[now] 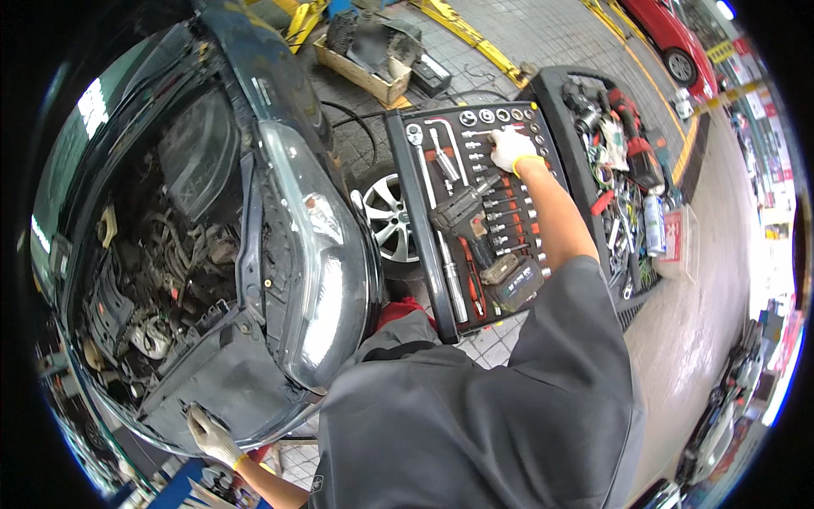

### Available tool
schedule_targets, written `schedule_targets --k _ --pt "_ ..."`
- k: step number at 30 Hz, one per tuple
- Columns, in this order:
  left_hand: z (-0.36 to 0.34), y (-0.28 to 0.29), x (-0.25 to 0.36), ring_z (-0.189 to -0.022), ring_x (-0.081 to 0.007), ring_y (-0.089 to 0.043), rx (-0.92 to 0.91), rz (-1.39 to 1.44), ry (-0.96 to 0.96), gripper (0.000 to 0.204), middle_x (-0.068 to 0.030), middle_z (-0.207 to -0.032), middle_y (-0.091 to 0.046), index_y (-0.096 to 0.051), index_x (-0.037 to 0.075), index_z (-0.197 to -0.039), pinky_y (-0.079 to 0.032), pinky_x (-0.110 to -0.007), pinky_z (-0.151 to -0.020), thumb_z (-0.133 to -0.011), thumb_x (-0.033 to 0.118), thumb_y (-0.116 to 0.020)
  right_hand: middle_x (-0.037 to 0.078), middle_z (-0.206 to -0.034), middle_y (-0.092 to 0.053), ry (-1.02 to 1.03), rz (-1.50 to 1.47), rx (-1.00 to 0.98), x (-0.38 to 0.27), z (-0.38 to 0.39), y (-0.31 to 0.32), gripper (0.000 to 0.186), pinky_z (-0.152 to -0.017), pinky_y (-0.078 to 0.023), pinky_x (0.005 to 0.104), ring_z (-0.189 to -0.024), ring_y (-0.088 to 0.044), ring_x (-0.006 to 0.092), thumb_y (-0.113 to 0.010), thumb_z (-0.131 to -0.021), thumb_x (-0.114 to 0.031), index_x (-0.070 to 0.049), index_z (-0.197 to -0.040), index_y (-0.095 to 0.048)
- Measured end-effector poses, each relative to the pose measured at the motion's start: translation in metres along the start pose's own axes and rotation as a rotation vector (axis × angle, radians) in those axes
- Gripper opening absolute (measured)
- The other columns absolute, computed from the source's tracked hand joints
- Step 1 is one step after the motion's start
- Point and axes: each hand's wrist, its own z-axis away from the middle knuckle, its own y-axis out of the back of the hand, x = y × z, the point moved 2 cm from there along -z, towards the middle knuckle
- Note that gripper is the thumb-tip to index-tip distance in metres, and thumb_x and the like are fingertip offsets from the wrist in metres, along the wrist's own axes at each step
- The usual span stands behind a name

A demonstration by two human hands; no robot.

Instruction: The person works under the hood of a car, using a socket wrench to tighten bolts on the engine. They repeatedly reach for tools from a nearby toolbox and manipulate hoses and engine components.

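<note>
While the right hand (511, 149) reaches into the socket tray (424, 254), its gloved fingers curl onto a socket (500, 131) near the far rows; pick surely, judging size; the left hand (209, 434) grips the car's bumper edge (246, 441), fingers closed around it.

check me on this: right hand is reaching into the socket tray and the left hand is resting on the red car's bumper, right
Not quite. In the head view the left hand rests on the front of the black car with its hood open, not a red one. The right hand does reach into the socket tray.
</note>
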Motion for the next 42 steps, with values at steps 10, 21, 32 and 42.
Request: schedule_targets --k 10,21,32,42 --pt "0.006 0.008 -0.011 -0.118 -0.0283 -0.076 -0.015 0.024 0.058 0.047 -0.0193 -0.137 -0.082 -0.075 -0.004 -0.144 -0.057 -0.039 -0.107 -0.119 0.034 -0.065 0.022 -0.133 -0.082 0.12 0.263 -0.112 0.0 -0.036 0.013 0.032 -0.108 -0.062 0.0524 -0.125 -0.079 0.0387 -0.064 -0.103 -0.021 -0.01 -0.125 -0.085" --pt "0.014 0.032 0.035 -0.112 -0.0355 -0.075 0.161 0.14 0.006 0.04 -0.0238 -0.126 -0.079 -0.078 -0.006 -0.129 -0.06 -0.043 -0.1 -0.118 0.03 -0.065 0.02 -0.118 -0.084 0.129 0.045 -0.218 -0.065 0.042 0.134 0.038 -0.094 -0.066 0.0448 -0.113 -0.081 0.0323 -0.077 -0.091 -0.022 -0.007 -0.125 -0.081" --pt "-0.101 -0.009 0.003 -0.107 -0.0367 -0.079 0.128 0.271 -0.143 0.031 -0.026 -0.121 -0.083 -0.083 -0.002 -0.129 -0.061 -0.044 -0.098 -0.114 0.025 -0.075 0.005 -0.096 -0.066 0.573 -2.161 -0.479 -0.318 0.184 0.207 0.037 -0.073 -0.061 0.0406 -0.078 -0.069 0.0229 -0.071 -0.113 -0.024 -0.005 -0.142 -0.06" --pt "-0.214 -0.037 0.017 -0.112 -0.0384 -0.079 0.025 0.173 -0.438 0.019 -0.0188 -0.118 -0.083 -0.082 0.0 -0.118 -0.06 -0.045 -0.102 -0.106 0.013 -0.076 0.011 -0.119 -0.072 0.318 -1.547 -0.712 -0.627 0.193 0.185 0.044 -0.071 -0.057 0.0313 -0.095 -0.072 0.0184 -0.067 -0.116 -0.019 0.006 -0.151 -0.058"
